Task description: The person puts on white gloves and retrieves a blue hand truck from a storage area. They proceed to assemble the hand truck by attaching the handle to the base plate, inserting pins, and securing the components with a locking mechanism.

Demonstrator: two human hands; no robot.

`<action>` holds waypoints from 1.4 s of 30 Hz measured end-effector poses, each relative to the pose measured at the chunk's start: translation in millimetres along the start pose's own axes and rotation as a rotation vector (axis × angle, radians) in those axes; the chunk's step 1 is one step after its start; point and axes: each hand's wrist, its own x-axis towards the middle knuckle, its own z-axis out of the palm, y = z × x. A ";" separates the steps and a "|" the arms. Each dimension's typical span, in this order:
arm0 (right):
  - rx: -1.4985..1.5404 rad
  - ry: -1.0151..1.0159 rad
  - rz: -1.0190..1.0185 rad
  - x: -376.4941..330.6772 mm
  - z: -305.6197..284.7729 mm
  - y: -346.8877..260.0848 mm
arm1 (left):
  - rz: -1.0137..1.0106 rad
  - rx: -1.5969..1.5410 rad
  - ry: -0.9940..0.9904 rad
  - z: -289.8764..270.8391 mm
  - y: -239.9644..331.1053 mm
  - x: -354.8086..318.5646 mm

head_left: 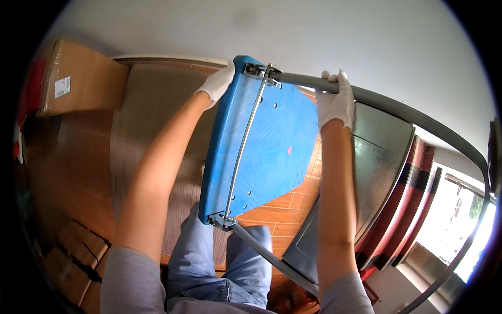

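A blue platform [272,152], which looks like the deck of a hand trolley, stands tilted on edge in front of me, its holed face turned right. A thin metal rod [243,146] runs along it between two steel brackets. From the brackets extends a grey tubular handle [413,118] that loops round to the right. My left hand [219,83], in a white glove, is closed on the platform's far left edge; its fingertips are partly hidden behind it. My gloved right hand [336,102] is wrapped round the handle's far bar, fingers showing above the tube.
A cardboard box [86,78] stands at the far left, and more cartons [78,256] lie at the near left. A grey metal panel [376,152] stands to the right, beside a striped curtain [402,204] and a bright window [460,214]. My jeans-clad legs [209,267] are below the platform.
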 end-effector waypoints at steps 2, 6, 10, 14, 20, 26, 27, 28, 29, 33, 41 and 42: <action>0.002 0.048 -0.014 -5.2 -13.5 -6.9 | 0.101 0.206 0.067 12.3 -16.3 -0.1; -0.124 0.012 -0.112 -7.4 -38.8 -11.0 | 0.073 0.111 0.035 38.4 -12.6 -2.7; -0.387 -0.077 0.009 -31.5 -51.1 21.2 | 0.045 0.252 0.014 22.1 -113.7 10.2; -0.338 0.006 0.118 -51.1 -64.8 76.3 | -0.368 -0.188 -0.106 23.8 -163.9 -25.8; -0.921 -0.110 -0.128 -71.8 -87.3 151.9 | -0.484 -0.439 -0.230 19.6 -276.8 -23.2; -0.604 -0.097 -0.149 -100.5 -92.3 240.4 | -0.429 -0.488 -0.170 6.4 -334.8 17.8; -0.655 -0.101 -0.201 -97.5 -93.8 259.0 | -0.433 -0.493 -0.226 11.1 -343.9 27.0; -0.686 -0.106 -0.232 -97.3 -98.7 271.8 | -0.483 -0.496 -0.268 7.9 -347.9 40.1; -0.752 -0.104 -0.266 -94.2 -108.2 281.3 | -0.524 -0.503 -0.310 1.3 -350.1 43.6; -0.817 -0.143 -0.327 -83.8 -120.8 317.3 | -0.447 -0.551 -0.311 4.8 -398.4 69.9; -0.874 -0.160 -0.454 -62.8 -119.9 344.1 | -0.438 -0.595 -0.576 -2.5 -436.9 102.9; -0.889 -0.169 -0.478 -61.3 -121.6 344.7 | -0.428 -0.600 -0.633 -3.9 -439.6 107.0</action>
